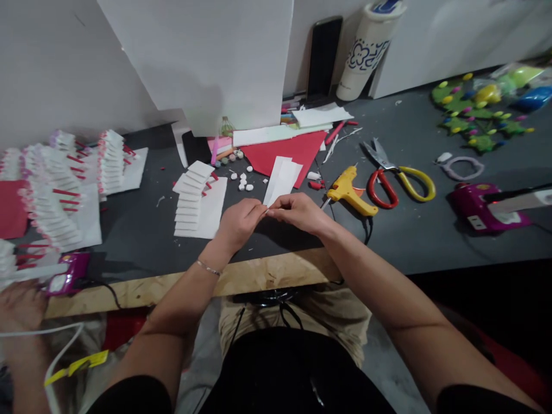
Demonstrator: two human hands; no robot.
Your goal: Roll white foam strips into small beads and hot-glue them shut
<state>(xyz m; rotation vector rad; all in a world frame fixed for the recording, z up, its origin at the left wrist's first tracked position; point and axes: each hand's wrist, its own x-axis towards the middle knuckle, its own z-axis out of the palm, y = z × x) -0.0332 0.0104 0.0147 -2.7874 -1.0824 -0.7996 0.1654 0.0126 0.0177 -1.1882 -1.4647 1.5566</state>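
Paper strips [282, 179] lie just beyond left hand [241, 221] and right hand [298, 211], long axis slanting away and rightward.

Both are pinched closed, almost meeting; anything they grip is too small to tell. Dark table [409, 238] beneath, wooden edge [267, 275] nearer; glue gun [350, 193] right of the right hand, overlapping white pieces [188, 202] left of the left.

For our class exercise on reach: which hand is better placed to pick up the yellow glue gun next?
Right, probably: the yellow glue gun lies beside the right hand, on its outer side, while the left hand is farther off.
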